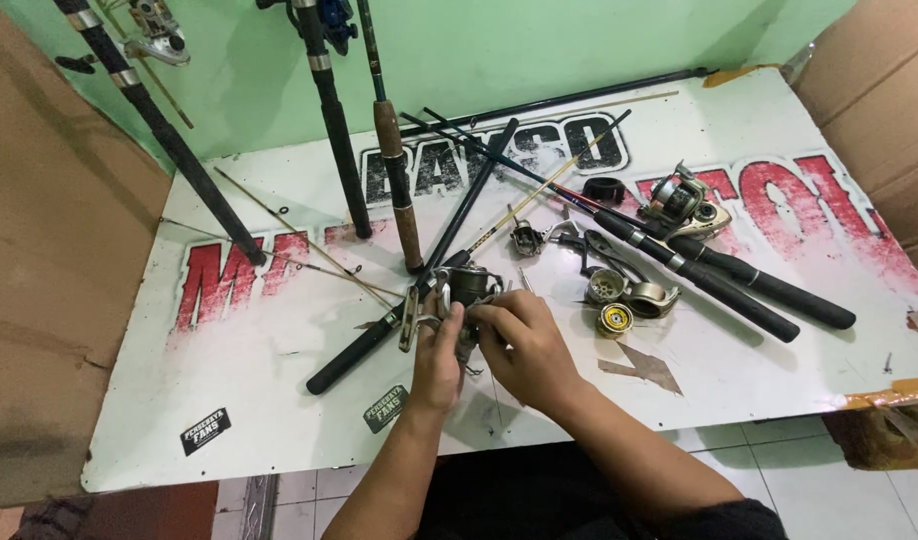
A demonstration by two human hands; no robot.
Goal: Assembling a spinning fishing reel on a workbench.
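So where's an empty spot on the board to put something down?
Bare patches: the near left of the board, between the black sticker and the rod handle, and the far right corner. The middle is crowded around both hands, the reel and loose parts.

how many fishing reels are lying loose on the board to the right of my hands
1 whole silver reel lies at the upper right beside the black rod handles. Loose reel parts lie nearer the hands; others may be hidden.

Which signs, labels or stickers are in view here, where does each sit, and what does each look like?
Sign board: serves as the worktop; white rectangle with large red and black lettering.
Left sticker: near front edge, left; small black tilted rectangle, white print.
Second sticker: beside the left hand; same black with white print.
Cardboard sheets: both sides; plain brown.
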